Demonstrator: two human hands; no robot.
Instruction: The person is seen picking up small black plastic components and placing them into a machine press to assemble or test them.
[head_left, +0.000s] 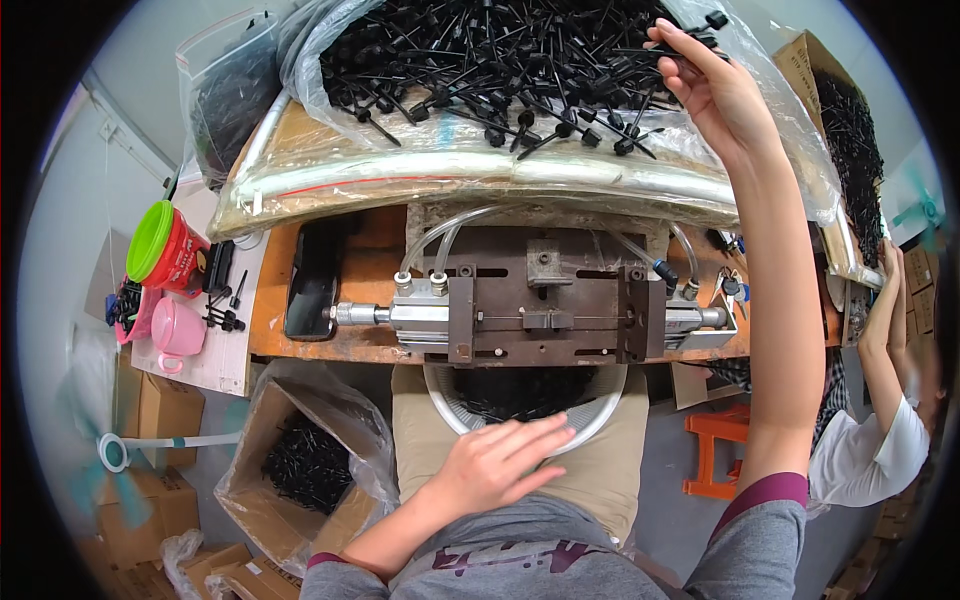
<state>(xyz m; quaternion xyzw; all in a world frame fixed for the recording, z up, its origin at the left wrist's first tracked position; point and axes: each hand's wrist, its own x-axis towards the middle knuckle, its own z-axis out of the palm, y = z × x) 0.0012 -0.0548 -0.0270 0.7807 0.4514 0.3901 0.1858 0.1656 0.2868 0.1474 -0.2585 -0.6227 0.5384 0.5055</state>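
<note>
A large heap of black knob-headed plastic rods (520, 60) lies in clear plastic sheeting at the far side. Above its right end is my right hand (720, 100), fingers bent and closed on one or more black knob-headed rods (716, 20); the exact number is hard to make out. My left hand (505, 460) lies with outstretched fingers over the near rim of a white basket (440, 395) in my lap, holding nothing. Black pieces (520, 390) fill the basket's bottom. Between basket and heap sits a dark metal clamping fixture (545, 315) with cylinders and clear air hoses.
A black phone (315, 280) lies left of the fixture. Further left stand a red-and-green bucket (165, 250) and a pink cup (178, 328). A lined carton (310, 470) of black parts stands below left. At right are an orange stool (710, 450) and another person (880, 440).
</note>
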